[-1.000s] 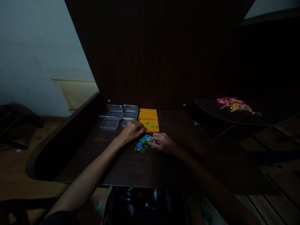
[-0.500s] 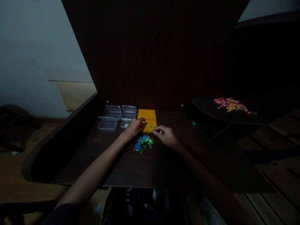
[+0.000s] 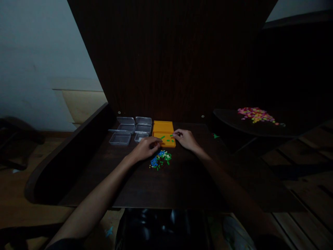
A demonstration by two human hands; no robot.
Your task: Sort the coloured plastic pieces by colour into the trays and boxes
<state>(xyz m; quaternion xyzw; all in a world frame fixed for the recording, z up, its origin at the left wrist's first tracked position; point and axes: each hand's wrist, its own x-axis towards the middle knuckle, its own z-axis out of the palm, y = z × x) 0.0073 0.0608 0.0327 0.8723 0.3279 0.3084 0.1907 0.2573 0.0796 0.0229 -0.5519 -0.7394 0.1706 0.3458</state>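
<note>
An orange-yellow box (image 3: pixel 163 145) lies open on the dark table, its lid folded to the back. Several small green building bricks (image 3: pixel 168 140) are spread inside it. My right hand (image 3: pixel 186 139) is at the box's right side, thumb and fingertips pinched on a green building brick (image 3: pixel 171 135) over the tray. At the front left corner of the box rests my left hand (image 3: pixel 147 147), fingers loosely bent and apart, with nothing visible in them. Just in front of the box sits a pile of tiny blue, green and white bricks (image 3: pixel 160 159).
Several clear plastic boxes with raised lids (image 3: pixel 120 139) stand left of the yellow one. A heap of pink, yellow and purple pieces (image 3: pixel 256 114) lies on a side shelf (image 3: pixel 234 126) at right. A tall dark panel (image 3: pixel 171 62) rises behind the table.
My right hand has moved up to the box's right edge with the green brick. My left hand has drawn back toward me, from over the tray to its front corner.
</note>
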